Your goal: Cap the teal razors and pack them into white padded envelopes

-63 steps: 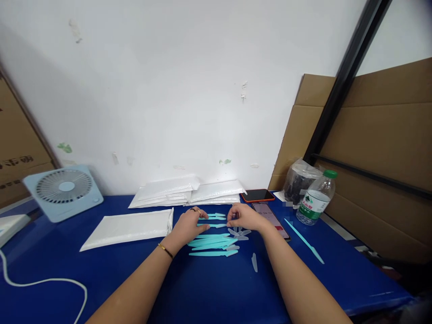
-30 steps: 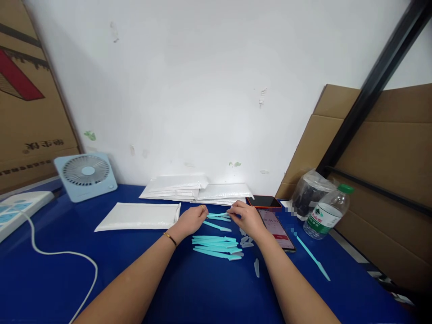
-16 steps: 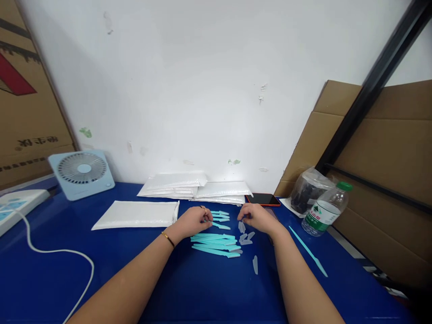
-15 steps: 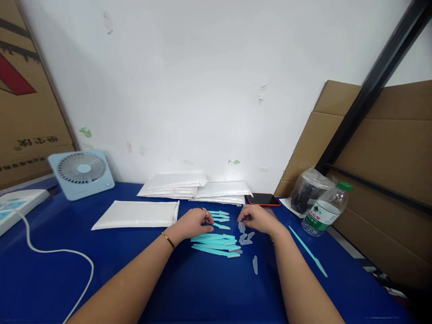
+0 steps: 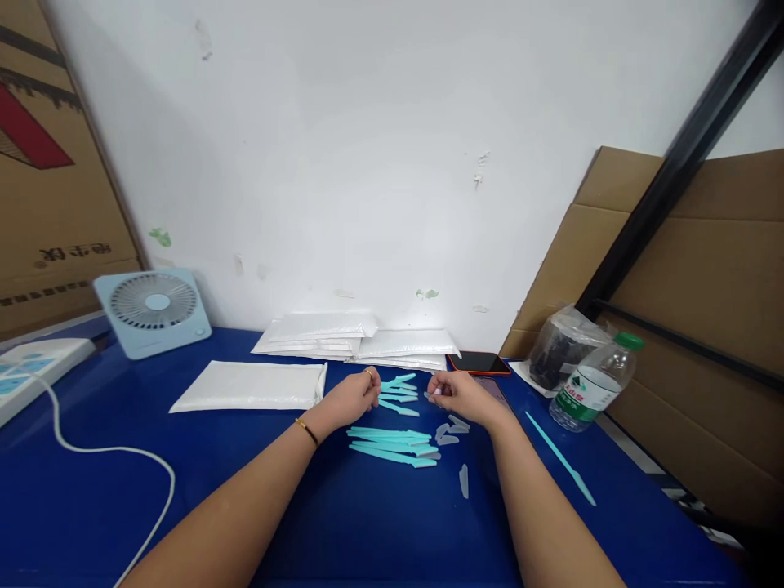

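Observation:
My left hand [image 5: 360, 392] is closed in a pinch at the handle ends of a small group of turquoise eyebrow razors. One eyebrow razor [image 5: 401, 380] sticks out from its fingertips, tilted up to the right. More razors [image 5: 392, 447] lie in a row just below that hand. To the right, my right hand [image 5: 450, 390] pinches a small clear blade cap [image 5: 427, 394], mostly hidden by its fingers. Several loose clear caps [image 5: 447, 439] lie below it, and a single cap [image 5: 464, 481] rests nearer to me. The two hands are apart, with the razor tips between them.
White padded mailers [image 5: 315, 333] are stacked by the wall; another mailer [image 5: 251, 386] lies left. A phone [image 5: 479, 363] is behind my right hand. One razor [image 5: 560, 459], a water bottle [image 5: 591, 388] and a wrapped dark item [image 5: 557, 351] are right. A fan [image 5: 158, 302] and power strip [image 5: 42, 371] stand left.
My left hand has moved up slightly and taken hold of a razor, which now tilts upward. The right hand has come a little left, away from the loose caps, with one cap in its fingers.

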A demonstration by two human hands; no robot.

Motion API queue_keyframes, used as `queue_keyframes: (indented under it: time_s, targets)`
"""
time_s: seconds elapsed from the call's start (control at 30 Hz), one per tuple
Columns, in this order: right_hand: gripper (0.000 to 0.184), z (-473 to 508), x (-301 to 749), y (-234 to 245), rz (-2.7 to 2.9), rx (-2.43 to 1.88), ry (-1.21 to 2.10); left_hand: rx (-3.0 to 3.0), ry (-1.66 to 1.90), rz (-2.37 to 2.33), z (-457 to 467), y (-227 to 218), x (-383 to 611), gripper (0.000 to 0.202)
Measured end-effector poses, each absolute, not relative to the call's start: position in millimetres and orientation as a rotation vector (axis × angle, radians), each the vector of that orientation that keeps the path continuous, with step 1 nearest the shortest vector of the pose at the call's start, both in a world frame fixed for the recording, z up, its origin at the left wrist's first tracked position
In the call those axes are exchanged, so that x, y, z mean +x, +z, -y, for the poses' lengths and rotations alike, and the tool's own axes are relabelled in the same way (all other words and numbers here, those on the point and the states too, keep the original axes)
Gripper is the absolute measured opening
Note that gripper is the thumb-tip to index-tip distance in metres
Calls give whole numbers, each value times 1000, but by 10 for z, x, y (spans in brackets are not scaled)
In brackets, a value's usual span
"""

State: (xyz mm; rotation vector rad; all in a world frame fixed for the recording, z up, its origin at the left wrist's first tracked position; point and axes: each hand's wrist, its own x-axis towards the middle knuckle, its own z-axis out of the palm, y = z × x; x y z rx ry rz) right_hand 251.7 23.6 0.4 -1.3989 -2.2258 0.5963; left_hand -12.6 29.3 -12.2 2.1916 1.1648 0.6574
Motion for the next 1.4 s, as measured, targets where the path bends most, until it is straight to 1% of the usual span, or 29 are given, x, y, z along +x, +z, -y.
queue_keyframes:
  time_s: [0.13,0.53,1.1,1.4]
  targets:
    - [10,-206,2454,37,2141,-1370,484,2141,739,-1172,-303,-104,-108,22]
    - [7,-170,2252,95,2023,-1111,322,2128,742,-1352,-342,-83,-118,26]
    - [9,-177,2194,67,1962,-1079,325,2172,742,-1389,-355,-90,-116,26]
    - [10,-180,2045,-22,2025,-1067,323,2206,745,-1294,-291,-97,-45,28]
